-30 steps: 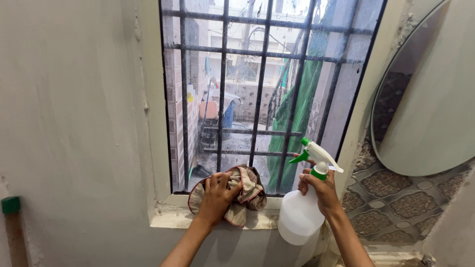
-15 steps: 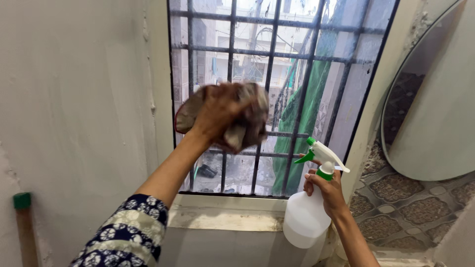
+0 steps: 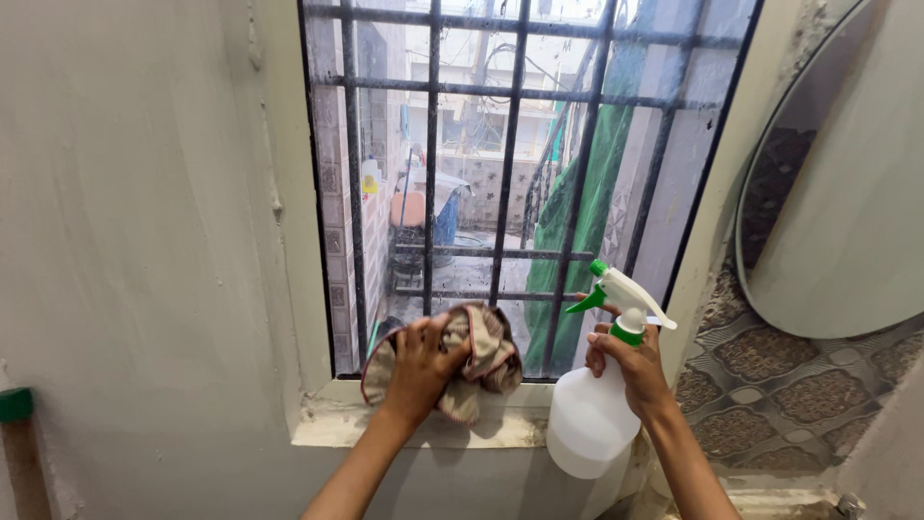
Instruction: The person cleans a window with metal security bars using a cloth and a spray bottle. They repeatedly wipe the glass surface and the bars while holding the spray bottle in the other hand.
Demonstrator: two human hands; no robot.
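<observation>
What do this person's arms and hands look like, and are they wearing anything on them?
Both forearms are bare in this view: no sleeve, glove, watch or bracelet shows. The left hand and right hand are bare too, with no rings that I can make out. The right hand's fingernails look short and pale. The upper arms lie outside the picture.

A single head-worn camera looked forward and slightly down from close range at a barred window (image 3: 510, 173) set in a pale wall (image 3: 144, 241). The left hand (image 3: 419, 366) and right hand (image 3: 630, 366) entered from the bottom edge, near the sill (image 3: 327, 424). A round mirror (image 3: 847, 193) was cut off at the right edge. No second view was available.
</observation>
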